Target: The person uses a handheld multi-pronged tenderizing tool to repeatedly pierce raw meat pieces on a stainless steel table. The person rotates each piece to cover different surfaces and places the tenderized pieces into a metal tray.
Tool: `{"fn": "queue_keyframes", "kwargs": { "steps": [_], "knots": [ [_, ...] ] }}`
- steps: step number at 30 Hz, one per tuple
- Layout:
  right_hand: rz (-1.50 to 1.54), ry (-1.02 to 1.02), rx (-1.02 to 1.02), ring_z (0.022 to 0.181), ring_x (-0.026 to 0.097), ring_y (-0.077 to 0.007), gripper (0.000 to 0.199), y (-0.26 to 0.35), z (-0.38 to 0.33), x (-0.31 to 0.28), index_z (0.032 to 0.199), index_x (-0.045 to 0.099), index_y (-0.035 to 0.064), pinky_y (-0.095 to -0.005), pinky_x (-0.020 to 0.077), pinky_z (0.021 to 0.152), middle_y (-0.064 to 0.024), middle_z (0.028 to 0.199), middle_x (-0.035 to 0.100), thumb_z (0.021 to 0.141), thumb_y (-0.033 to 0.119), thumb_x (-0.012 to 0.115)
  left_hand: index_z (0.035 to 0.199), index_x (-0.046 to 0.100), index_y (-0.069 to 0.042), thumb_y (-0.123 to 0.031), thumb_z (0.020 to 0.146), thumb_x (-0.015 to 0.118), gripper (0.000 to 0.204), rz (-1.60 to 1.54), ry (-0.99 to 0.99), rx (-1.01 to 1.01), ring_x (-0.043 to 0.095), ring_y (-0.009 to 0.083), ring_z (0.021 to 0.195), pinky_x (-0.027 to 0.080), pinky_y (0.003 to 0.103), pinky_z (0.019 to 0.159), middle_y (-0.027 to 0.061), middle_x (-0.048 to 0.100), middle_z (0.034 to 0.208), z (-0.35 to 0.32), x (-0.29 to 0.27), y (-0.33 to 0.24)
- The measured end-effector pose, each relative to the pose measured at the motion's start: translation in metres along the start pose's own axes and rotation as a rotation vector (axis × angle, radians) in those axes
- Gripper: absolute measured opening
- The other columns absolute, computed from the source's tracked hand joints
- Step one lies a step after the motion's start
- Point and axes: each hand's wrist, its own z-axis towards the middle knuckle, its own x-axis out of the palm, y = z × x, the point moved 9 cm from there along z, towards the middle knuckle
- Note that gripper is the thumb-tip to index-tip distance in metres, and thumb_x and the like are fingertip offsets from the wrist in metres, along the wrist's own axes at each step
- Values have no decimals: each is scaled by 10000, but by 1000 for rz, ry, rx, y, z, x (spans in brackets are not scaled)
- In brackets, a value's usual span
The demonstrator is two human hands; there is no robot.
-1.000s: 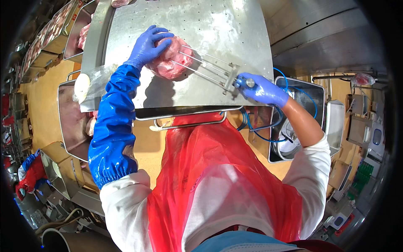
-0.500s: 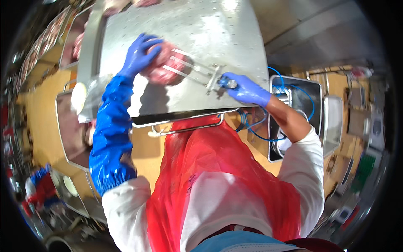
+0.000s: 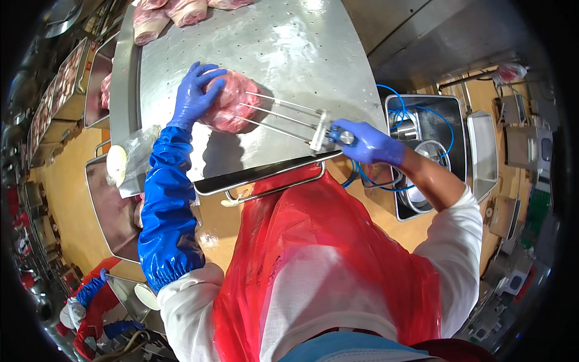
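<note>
A round lump of raw meat (image 3: 229, 105) lies on the perforated metal table. My left hand (image 3: 196, 90), in a blue glove, grips its far left side with the fingers spread over it. My right hand (image 3: 368, 142), also gloved, is closed round the handle of a multi-needle injector (image 3: 321, 130). Three long thin needles run from its crossbar leftward to the meat. Their ends meet the meat's right side; how deep they go, I cannot tell. A blue hose hangs near the handle.
More meat pieces (image 3: 181, 11) sit at the table's far left. Right of the table (image 3: 301, 72), a black-rimmed tub (image 3: 461, 130) holds metal vessels and blue hose. Metal bins (image 3: 99, 193) stand on the left. A co-worker (image 3: 90, 308) is at lower left. A metal rail (image 3: 277, 188) runs along the near edge.
My right hand has drawn the injector back, rightward and nearer to me; more needle length shows outside the meat. My left hand stays on the meat. The view has shifted slightly.
</note>
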Motion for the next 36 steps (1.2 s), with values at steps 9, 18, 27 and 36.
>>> {"fn": "queue_keyframes", "kwargs": {
  "steps": [9, 18, 27, 36],
  "knots": [
    [56, -86, -113, 921, 710, -441, 404, 1, 10, 5, 1283, 581, 52, -457, 547, 771, -235, 968, 715, 887, 60, 660, 1152, 799, -190, -334, 920, 740, 280, -4, -30, -11, 654, 346, 1188, 401, 491, 1198, 93, 730, 1222, 1, 1, 5],
    [-74, -76, -50, 802, 685, -494, 469, 20, 23, 10, 1357, 503, 74, -544, 520, 691, -274, 845, 689, 895, 68, 584, 1174, 791, -252, -427, 937, 711, 306, -17, -10, -83, 553, 395, 1334, 456, 471, 1145, 71, 705, 1305, -3, 2, 27],
    [-96, -60, -22, 875, 711, -437, 490, 39, 64, 28, 1384, 509, 72, -482, 533, 759, -259, 912, 688, 902, 112, 584, 1235, 769, -256, -368, 967, 698, 299, 91, 12, -56, 524, 380, 1385, 430, 464, 1182, 59, 674, 1367, -4, 9, 19],
    [59, 108, -72, 739, 646, -166, 511, 20, 85, 41, 1378, 634, 63, -382, 535, 702, -25, 907, 712, 888, 165, 735, 1442, 597, -167, -299, 987, 656, 478, 127, -200, 150, 523, 390, 1382, 374, 550, 1182, 124, 587, 1457, -29, 31, -47]
  ]
}}
